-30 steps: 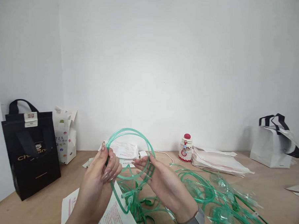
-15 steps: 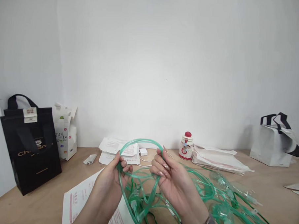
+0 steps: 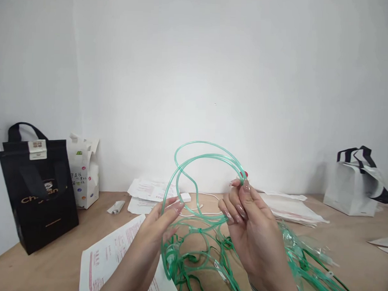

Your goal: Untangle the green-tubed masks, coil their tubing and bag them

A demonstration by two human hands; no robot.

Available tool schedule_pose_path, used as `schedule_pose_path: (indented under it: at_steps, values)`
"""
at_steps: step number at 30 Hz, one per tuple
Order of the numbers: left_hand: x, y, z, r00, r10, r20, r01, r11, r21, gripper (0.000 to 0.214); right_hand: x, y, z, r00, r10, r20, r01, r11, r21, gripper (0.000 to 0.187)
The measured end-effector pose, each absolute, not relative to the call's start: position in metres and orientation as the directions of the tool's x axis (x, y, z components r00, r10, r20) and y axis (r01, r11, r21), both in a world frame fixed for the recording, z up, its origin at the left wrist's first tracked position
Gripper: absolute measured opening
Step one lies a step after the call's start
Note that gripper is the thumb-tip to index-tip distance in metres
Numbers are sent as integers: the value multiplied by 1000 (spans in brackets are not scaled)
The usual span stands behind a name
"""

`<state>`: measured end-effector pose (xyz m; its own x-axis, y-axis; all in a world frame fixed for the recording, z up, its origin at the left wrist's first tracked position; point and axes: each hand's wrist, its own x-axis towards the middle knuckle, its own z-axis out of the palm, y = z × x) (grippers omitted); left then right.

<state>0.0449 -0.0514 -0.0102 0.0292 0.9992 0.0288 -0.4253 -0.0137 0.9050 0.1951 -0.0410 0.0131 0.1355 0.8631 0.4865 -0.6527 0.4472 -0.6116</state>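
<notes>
Coils of thin, clear green tubing (image 3: 209,156) are held up over the table. My right hand (image 3: 250,221) pinches the loops between thumb and curled fingers at their right side. My left hand (image 3: 160,225) is at the left side of the loops, its thumb and fingers stretched out and apart, with the tubing passing by the fingers. Below lies a tangle of green tubing and dark green straps, with a clear green plastic piece (image 3: 172,258) partly behind the tubing. A printed white paper sheet (image 3: 107,257) lies under my left forearm.
Clear green face masks (image 3: 294,240) with tubing lie at right. A stack of white paper packets (image 3: 298,210), a white charger (image 3: 185,197) and printed wrappers (image 3: 147,190) are along the wall. A black bag (image 3: 40,199) stands left, a white bag (image 3: 351,191) right.
My right hand has moved right and slightly up with the tubing, and the loops have widened and risen. My left hand has loosened from its closed grip on the tubing.
</notes>
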Motion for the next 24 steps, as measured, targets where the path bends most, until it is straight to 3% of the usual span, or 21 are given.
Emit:
schedule_pose_path:
  at_steps: [8,13,15,19,22,24]
  values:
    - [51,-53,-18,342,920,-189,-532,356,768,43,192,-45,14,279,814,509,-643,552,-531,10]
    - [58,-57,-18,484,870,-89,-558,386,735,37,177,-49,4,170,853,493,-710,453,-539,9]
    - [60,-57,-16,378,926,19,-651,251,717,28,170,-49,-2,57,868,493,-716,380,-585,14]
    - [54,-58,-8,-34,991,128,-724,-113,680,12,161,-45,-11,-213,848,485,-591,284,-755,20]
    - [42,-56,-4,-115,982,153,-693,-190,696,17,161,-35,-18,-237,839,489,-341,400,-851,15]
    - [33,-54,-3,-145,972,185,-589,-235,773,21,164,-27,-24,-142,827,543,-40,544,-838,20]
